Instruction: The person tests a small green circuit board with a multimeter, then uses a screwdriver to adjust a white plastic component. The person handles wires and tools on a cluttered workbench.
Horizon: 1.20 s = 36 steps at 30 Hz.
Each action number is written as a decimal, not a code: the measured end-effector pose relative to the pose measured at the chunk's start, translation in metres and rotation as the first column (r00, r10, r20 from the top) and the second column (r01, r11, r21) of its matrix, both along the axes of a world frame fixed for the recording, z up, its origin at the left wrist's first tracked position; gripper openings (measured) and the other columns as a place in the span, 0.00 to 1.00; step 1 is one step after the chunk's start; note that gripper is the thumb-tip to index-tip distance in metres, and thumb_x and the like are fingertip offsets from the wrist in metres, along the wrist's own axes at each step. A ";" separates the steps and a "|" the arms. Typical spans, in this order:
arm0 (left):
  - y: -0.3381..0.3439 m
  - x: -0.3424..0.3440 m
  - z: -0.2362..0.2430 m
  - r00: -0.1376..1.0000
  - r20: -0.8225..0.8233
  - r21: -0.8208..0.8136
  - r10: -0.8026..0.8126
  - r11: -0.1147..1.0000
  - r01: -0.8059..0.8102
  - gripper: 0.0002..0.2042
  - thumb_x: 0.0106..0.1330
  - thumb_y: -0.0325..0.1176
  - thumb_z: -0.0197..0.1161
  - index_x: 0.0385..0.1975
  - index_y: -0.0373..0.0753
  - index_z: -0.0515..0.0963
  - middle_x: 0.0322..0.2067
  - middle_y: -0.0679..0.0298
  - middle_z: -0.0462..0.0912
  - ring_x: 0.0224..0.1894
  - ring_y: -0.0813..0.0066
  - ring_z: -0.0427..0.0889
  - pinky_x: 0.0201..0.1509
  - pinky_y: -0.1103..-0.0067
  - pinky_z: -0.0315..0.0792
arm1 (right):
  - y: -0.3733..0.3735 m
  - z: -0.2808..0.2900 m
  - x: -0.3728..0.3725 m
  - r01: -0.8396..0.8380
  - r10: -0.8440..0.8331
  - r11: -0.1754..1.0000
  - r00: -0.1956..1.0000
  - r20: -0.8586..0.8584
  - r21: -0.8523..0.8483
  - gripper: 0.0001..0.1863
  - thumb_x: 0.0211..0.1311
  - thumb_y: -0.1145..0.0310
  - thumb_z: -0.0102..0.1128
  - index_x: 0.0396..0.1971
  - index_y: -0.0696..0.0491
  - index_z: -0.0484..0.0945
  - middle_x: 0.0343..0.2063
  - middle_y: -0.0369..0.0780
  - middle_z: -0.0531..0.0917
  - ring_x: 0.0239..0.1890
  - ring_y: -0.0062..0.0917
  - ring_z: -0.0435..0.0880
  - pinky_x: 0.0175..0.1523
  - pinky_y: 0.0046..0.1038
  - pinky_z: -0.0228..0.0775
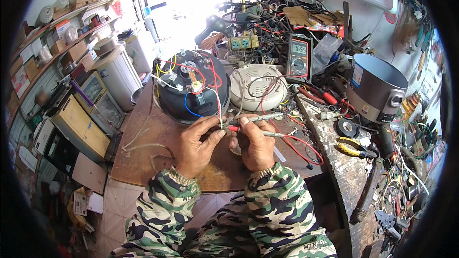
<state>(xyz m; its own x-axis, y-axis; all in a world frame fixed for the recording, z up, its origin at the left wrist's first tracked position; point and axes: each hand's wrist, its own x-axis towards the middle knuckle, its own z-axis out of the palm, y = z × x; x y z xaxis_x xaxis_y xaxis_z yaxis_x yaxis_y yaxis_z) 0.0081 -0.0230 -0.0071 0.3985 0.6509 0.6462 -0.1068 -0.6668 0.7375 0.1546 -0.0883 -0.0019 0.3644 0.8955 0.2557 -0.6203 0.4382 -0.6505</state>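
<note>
My left hand pinches a small part with white and red wire ends below the round black appliance base with its exposed coloured wiring. My right hand grips two test probes, one with a red tip, their ends meeting at my left fingertips. Red leads run from that side across the bench. Behind the probes lies a cream vented plastic cover. An orange-and-grey multimeter stands upright behind it, its display lit.
A grey metal cooker body stands at right above electrical tape, yellow-handled pliers and a long dark tool. Tangled cables pile up at the back. Shelves of boxes and old appliances line the left wall.
</note>
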 end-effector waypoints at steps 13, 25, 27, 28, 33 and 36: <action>0.002 0.002 0.001 1.000 -0.005 0.080 0.018 0.997 -0.017 0.14 0.67 0.24 0.66 0.51 0.31 0.80 0.46 0.59 0.83 0.44 0.77 0.82 0.48 0.79 0.77 | 0.000 0.001 -0.001 0.030 -0.030 0.998 1.000 -0.002 -0.051 0.12 0.67 0.68 0.61 0.39 0.64 0.79 0.26 0.41 0.82 0.21 0.23 0.80 0.25 0.22 0.72; 0.002 0.001 0.000 1.000 -0.003 0.073 0.002 0.997 -0.002 0.14 0.67 0.24 0.66 0.52 0.31 0.79 0.47 0.59 0.82 0.45 0.76 0.82 0.49 0.78 0.77 | 0.000 -0.001 0.001 0.008 -0.008 1.000 1.000 0.011 -0.017 0.14 0.66 0.67 0.62 0.40 0.64 0.78 0.28 0.42 0.82 0.22 0.23 0.80 0.25 0.23 0.75; 0.001 0.001 0.000 1.000 0.010 0.066 -0.008 0.998 0.007 0.14 0.68 0.25 0.65 0.52 0.31 0.79 0.47 0.60 0.83 0.45 0.77 0.82 0.49 0.79 0.77 | 0.000 -0.001 0.001 0.023 -0.023 0.999 1.000 0.003 -0.026 0.13 0.66 0.67 0.62 0.40 0.64 0.78 0.28 0.42 0.82 0.22 0.22 0.80 0.25 0.23 0.75; 0.001 0.002 0.000 1.000 0.011 0.052 -0.007 0.999 0.006 0.14 0.68 0.25 0.65 0.52 0.31 0.79 0.47 0.60 0.83 0.45 0.77 0.82 0.48 0.80 0.78 | 0.001 -0.002 0.001 0.035 -0.036 0.999 0.999 -0.004 -0.031 0.13 0.66 0.67 0.62 0.40 0.63 0.78 0.28 0.42 0.82 0.22 0.22 0.79 0.25 0.23 0.74; 0.001 0.002 -0.001 1.000 -0.011 0.014 0.019 1.000 -0.019 0.13 0.69 0.25 0.64 0.52 0.32 0.79 0.46 0.62 0.83 0.41 0.81 0.83 0.41 0.83 0.78 | 0.004 -0.006 0.001 0.135 -0.138 0.989 0.989 -0.056 -0.065 0.11 0.66 0.67 0.61 0.38 0.60 0.78 0.28 0.40 0.81 0.24 0.22 0.79 0.26 0.24 0.73; 0.006 0.001 -0.008 0.999 -0.007 0.034 0.043 0.999 -0.043 0.13 0.70 0.26 0.63 0.53 0.32 0.78 0.45 0.63 0.83 0.39 0.81 0.83 0.38 0.84 0.78 | 0.006 -0.005 -0.001 0.151 -0.154 0.986 0.988 -0.031 -0.065 0.10 0.66 0.66 0.59 0.37 0.58 0.78 0.26 0.38 0.80 0.26 0.22 0.79 0.30 0.25 0.73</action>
